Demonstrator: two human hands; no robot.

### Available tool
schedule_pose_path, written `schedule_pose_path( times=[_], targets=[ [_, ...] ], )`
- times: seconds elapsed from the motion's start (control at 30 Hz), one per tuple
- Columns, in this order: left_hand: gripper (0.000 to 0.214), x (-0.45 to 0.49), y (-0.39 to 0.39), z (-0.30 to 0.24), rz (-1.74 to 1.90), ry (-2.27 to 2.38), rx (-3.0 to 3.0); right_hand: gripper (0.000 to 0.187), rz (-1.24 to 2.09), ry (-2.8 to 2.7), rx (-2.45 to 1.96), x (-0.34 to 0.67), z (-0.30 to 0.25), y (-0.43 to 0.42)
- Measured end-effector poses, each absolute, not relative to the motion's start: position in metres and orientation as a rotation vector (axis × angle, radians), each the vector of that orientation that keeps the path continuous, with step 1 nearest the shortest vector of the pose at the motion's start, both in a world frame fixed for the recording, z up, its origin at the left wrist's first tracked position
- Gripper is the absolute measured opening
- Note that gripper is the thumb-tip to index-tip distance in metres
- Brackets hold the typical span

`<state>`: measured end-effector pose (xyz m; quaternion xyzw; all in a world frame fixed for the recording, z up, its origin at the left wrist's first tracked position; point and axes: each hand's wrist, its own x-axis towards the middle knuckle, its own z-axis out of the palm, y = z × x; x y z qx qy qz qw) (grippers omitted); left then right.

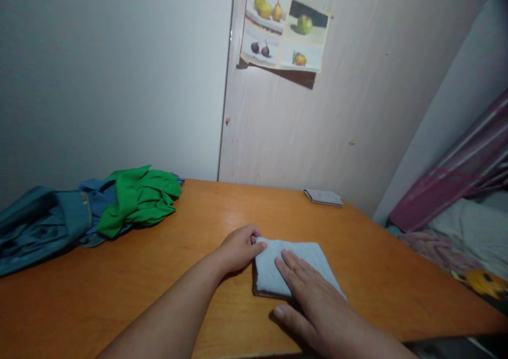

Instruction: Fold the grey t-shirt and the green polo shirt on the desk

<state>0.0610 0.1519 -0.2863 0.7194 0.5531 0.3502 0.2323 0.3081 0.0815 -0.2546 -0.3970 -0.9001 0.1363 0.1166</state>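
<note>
A light grey-blue cloth [293, 248], folded into a neat square with a darker layer showing at its lower left edge, lies on the wooden table. At its far left corner, my left hand [242, 249] has its thumb on top and its fingers curled at the edge, pinching the corner. Flat across the cloth's right front part rests my right hand [313, 290], fingers stretched out and thumb spread toward the near edge. Part of the cloth is hidden beneath it.
Crumpled green cloth [138, 198] and blue-teal clothing [43, 221] lie on the table [190, 274] at the left. A folded checked cloth [323, 197] is near the back right edge. Beyond the right edge are bedding [472, 227] and a pink curtain [444, 184]. A wall stands behind.
</note>
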Motion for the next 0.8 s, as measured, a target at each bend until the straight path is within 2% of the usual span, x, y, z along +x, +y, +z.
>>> schedule_pose_path(
  times=[0.17,0.3,0.47,0.6,0.8],
  targets=[
    [0.020,0.068,0.145,-0.267,1.068,1.525,2.079,0.058,0.306,-2.509,-1.158,0.320,-0.246,0.104],
    [0.032,0.078,0.133,-0.249,1.077,1.336,2.166,0.068,0.233,-2.442,-1.322,0.330,-0.244,0.132],
    [0.045,0.084,0.123,-0.251,0.722,1.303,2.251,0.075,0.351,-2.511,-1.423,0.337,-0.253,0.153],
    [0.055,0.081,0.123,-0.258,0.493,1.356,2.230,0.076,0.422,-2.534,-1.437,0.338,-0.263,0.161],
    [0.058,0.081,0.122,-0.253,0.379,1.393,2.229,0.074,0.474,-2.506,-1.441,0.339,-0.267,0.163]
  ],
)
